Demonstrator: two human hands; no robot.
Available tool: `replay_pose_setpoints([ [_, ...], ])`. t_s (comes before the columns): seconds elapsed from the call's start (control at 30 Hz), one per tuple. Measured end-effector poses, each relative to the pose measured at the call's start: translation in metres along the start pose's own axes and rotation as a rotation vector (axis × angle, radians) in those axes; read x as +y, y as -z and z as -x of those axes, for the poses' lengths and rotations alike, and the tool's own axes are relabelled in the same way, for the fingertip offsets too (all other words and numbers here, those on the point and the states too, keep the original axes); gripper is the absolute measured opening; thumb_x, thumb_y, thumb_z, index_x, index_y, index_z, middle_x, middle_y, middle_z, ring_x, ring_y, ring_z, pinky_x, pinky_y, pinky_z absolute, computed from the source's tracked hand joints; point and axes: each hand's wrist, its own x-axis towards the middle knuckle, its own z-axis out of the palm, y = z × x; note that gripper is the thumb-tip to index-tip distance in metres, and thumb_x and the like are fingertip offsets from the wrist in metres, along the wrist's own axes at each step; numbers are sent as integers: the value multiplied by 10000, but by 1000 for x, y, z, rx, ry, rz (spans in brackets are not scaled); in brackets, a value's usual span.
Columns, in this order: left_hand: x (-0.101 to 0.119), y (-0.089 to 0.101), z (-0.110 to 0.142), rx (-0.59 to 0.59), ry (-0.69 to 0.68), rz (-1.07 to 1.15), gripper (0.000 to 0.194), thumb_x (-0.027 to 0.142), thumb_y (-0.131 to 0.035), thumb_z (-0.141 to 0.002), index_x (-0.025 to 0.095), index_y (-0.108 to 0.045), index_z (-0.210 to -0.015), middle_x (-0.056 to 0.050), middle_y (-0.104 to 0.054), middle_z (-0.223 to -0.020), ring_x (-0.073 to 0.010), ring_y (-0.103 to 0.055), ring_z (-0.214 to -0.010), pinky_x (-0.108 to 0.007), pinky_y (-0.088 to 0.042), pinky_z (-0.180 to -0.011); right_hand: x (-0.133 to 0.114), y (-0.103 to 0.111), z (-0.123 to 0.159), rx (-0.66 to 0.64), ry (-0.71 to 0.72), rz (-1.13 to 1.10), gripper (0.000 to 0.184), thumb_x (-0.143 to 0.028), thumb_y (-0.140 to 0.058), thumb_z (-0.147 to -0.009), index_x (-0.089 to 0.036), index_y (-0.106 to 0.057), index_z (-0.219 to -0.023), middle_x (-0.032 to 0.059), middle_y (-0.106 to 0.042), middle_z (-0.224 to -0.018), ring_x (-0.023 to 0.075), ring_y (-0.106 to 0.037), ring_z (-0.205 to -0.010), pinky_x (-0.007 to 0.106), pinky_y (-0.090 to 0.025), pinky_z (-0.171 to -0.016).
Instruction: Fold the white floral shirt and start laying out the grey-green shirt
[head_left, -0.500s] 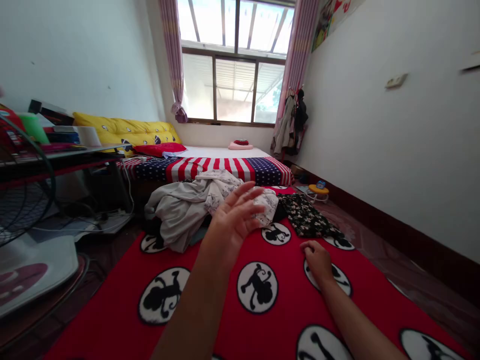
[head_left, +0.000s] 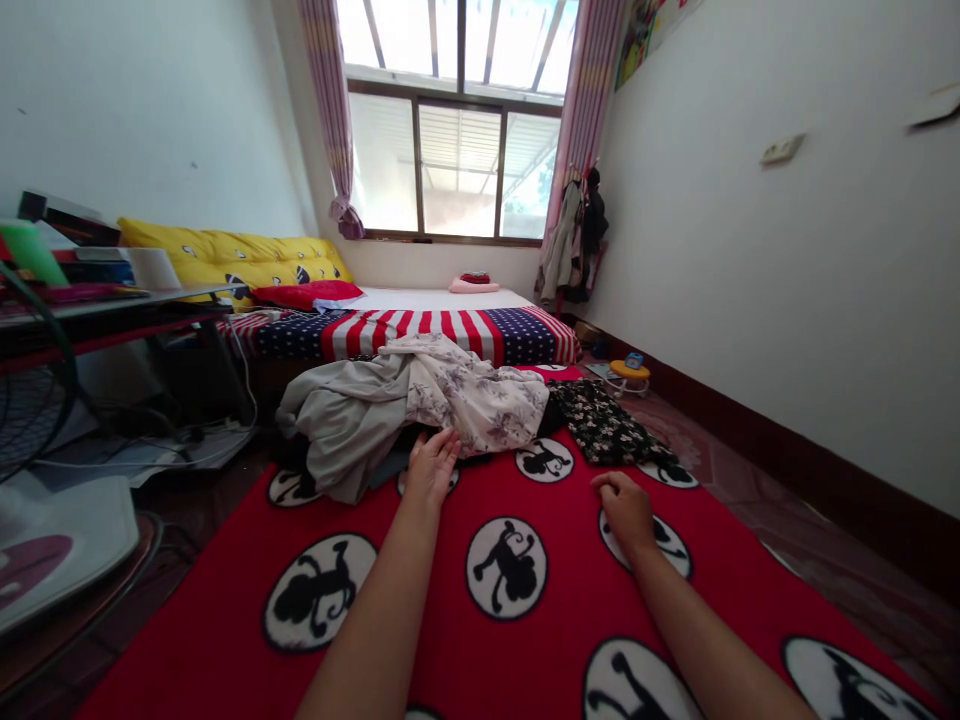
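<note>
My left hand [head_left: 433,468], its fingers stretched out, is at the near edge of a heap of clothes. Right by its fingertips lies a white garment with a purple-grey flower print [head_left: 480,400]; I cannot tell whether they touch it. A grey garment [head_left: 345,420] lies crumpled left of it, with dark cloth partly hidden beneath. My right hand [head_left: 627,510] is curled closed over the red blanket with monkey circles [head_left: 570,550], and nothing shows in it. Beyond that hand, a black flowered garment [head_left: 604,420] is spread flat.
Behind the heap stands a low bed with a stars-and-stripes cover [head_left: 420,335]. On the left are a cluttered desk [head_left: 150,300], a fan [head_left: 34,390] and a white seat [head_left: 67,550]. A small yellow stool [head_left: 628,371] stands near the right wall.
My left hand has come down from above the clothes to the near edge of the heap. My right hand stays closed in much the same place. The view has shifted slightly.
</note>
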Motion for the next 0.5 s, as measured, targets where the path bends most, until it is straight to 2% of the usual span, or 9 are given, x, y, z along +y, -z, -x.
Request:
replay_pose_setpoints([
  [0.17, -8, 2, -4, -109, -132, -104, 239, 96, -706, -703, 179, -559, -871, -18, -650, -835, -102, -638, -677, -215, -501, -673, 0, 0, 0, 1, -5, 3, 282, -266, -379, -704, -204, -654, -721, 50, -687, -821, 211, -613, -788, 313, -430, -771],
  [0.3, -13, -1, 5, -171, -259, -280, 250, 158, -702, -688, 189, -595, -912, -12, -661, -841, -127, -617, -710, -223, -485, -664, -2, 0, 0, -1, -6, -4, 282, -262, -372, -702, -205, -648, -715, 52, -685, -810, 209, -611, -788, 307, -430, -769],
  [0.4, -25, -4, 28, -294, -296, -458, 202, 139, -670, -662, 170, -654, -861, -23, -680, -806, -156, -602, -736, -212, -451, -629, -4, 1, 0, -1, -7, -10, 277, -256, -373, -694, -206, -646, -708, 52, -683, -797, 203, -610, -777, 298, -431, -754],
  [0.5, -41, 2, 67, -503, -237, -630, 74, 121, -657, -615, 139, -686, -682, -6, -649, -626, -145, -553, -599, -210, -404, -540, -5, 2, 1, 3, -1, -12, 277, -256, -374, -690, -205, -646, -702, 53, -682, -791, 204, -610, -772, 298, -428, -747],
])
